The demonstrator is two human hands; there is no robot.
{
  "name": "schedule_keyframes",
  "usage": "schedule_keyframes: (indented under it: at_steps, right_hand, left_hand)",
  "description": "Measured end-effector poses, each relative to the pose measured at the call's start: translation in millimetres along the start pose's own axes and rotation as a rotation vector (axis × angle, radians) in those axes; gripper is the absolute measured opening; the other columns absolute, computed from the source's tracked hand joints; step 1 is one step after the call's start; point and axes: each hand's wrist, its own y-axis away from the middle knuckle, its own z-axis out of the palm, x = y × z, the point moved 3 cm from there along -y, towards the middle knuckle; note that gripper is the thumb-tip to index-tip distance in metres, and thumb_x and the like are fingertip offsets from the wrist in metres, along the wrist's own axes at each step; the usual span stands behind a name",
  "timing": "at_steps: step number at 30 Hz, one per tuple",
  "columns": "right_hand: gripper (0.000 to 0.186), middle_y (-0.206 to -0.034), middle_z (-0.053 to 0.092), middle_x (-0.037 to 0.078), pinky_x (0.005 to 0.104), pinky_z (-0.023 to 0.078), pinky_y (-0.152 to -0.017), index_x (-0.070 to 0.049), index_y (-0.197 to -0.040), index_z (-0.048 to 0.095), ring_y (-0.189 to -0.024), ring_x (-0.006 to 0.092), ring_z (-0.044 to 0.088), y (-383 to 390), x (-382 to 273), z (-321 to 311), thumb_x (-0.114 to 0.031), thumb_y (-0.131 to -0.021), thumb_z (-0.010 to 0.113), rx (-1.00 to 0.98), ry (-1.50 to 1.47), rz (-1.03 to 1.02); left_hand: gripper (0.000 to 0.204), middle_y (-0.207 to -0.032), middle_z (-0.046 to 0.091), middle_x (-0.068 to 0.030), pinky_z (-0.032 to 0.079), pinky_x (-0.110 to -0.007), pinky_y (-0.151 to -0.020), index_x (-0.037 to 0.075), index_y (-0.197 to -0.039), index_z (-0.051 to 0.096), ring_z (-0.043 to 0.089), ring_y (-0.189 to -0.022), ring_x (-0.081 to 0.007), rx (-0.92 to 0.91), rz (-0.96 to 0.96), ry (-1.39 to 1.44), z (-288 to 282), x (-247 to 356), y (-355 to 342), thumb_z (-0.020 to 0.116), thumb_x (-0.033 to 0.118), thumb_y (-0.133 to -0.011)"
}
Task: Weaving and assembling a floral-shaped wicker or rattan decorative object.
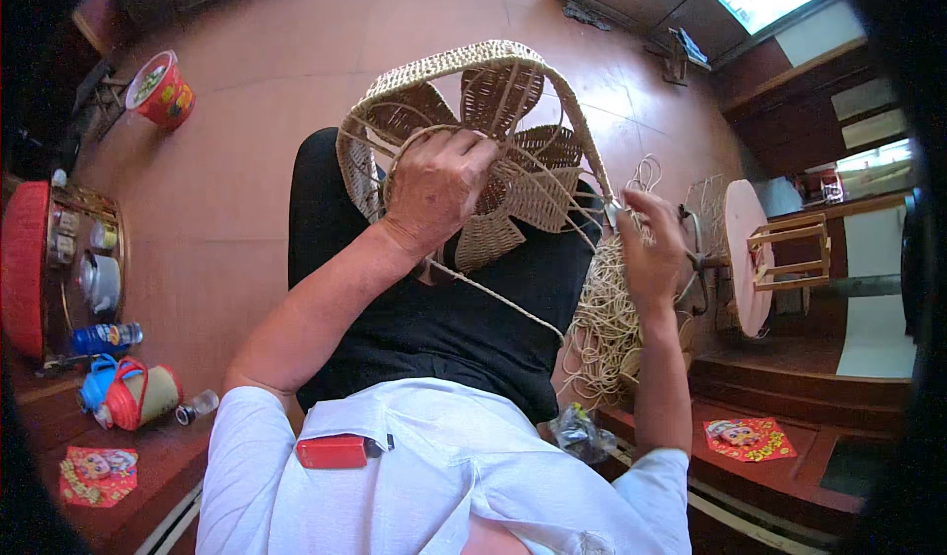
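Apparently, the step in hand is weaving or finishing along a rim. Farthest out, well to the left of the left hand [439,180], are a red bucket [170,103] and, lower down, a red thermos flask [123,397]; reddish floor [217,249] stretches from them to the person's knee, so this side seems to give the elbow its widest room. The left hand has its fingers curled over the inner strands of a woven basket [454,62], which rests tilted on the lap, its curved rim arching beyond and to the right of that hand. A twisted cord [498,298] runs from below the hand, down and rightward across the black trousers [434,343]. The right hand [651,244] is at the rim's right end, thumb and fingers drawn close; whether they pinch a strand or a tool cannot be told. The next move probably calls for a steady left hold while the right works that edge. Just below the right hand lies a tangled cord pile [612,328], which could snag, and farther right a round pink top [742,259] limits outward pulls
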Motion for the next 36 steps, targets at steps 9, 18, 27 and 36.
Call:
schedule_keyframes:
  at_steps: [9, 18, 27, 36]
  right_hand:
    - [0.017, -0.106, 0.074, 0.012, 0.0482, 0.057, -0.09, -0.01, -0.112, 0.077, -0.103, 0.0366, 0.071, -36.4, -51.3, 72.9, -0.02, -0.098, 0.079, -0.042, 0.298, -0.368]
    - [0.016, -0.112, 0.071, 0.018, 0.0485, 0.056, -0.089, -0.004, -0.114, 0.07, -0.104, 0.0404, 0.069, 37.8, 181.0, -100.9, -0.011, -0.099, 0.067, 0.085, 0.558, 0.05]
    - [0.046, -0.102, 0.076, 0.025, 0.0533, 0.056, -0.082, -0.002, -0.118, 0.077, -0.095, 0.0465, 0.073, 207.5, 360.2, -345.3, -0.042, -0.096, 0.077, 0.036, 0.905, 0.772]
    - [0.018, -0.106, 0.075, 0.011, 0.0361, 0.058, -0.085, -0.007, -0.117, 0.079, -0.095, 0.0253, 0.072, -7.1, -32.5, 9.1, -0.017, -0.102, 0.078, -0.021, 0.127, -0.113]
  left_hand:
    - [0.022, -0.105, 0.076, -0.0107, 0.058, -0.048, -0.092, 0.009, -0.112, 0.075, 0.074, -0.099, -0.0327, -0.045, -0.026, -0.039, 5.4, 7.7, -2.2, 0.078, 0.009, -0.09]
    - [0.026, -0.107, 0.077, -0.0114, 0.058, -0.047, -0.092, 0.008, -0.118, 0.075, 0.074, -0.094, -0.0321, 0.019, 0.03, -0.079, 4.2, 8.1, 1.0, 0.073, 0.008, -0.091]
    - [0.025, -0.108, 0.077, -0.0099, 0.056, -0.045, -0.087, 0.009, -0.117, 0.075, 0.074, -0.094, -0.0303, -0.022, 0.039, -0.08, 6.3, 4.6, 0.3, 0.074, 0.009, -0.092]
    - [0.02, -0.1, 0.075, -0.0101, 0.054, -0.046, -0.086, 0.01, -0.114, 0.074, 0.073, -0.093, -0.0312, -0.092, 0.055, -0.106, -1.0, 6.6, -2.2, 0.075, 0.012, -0.094]
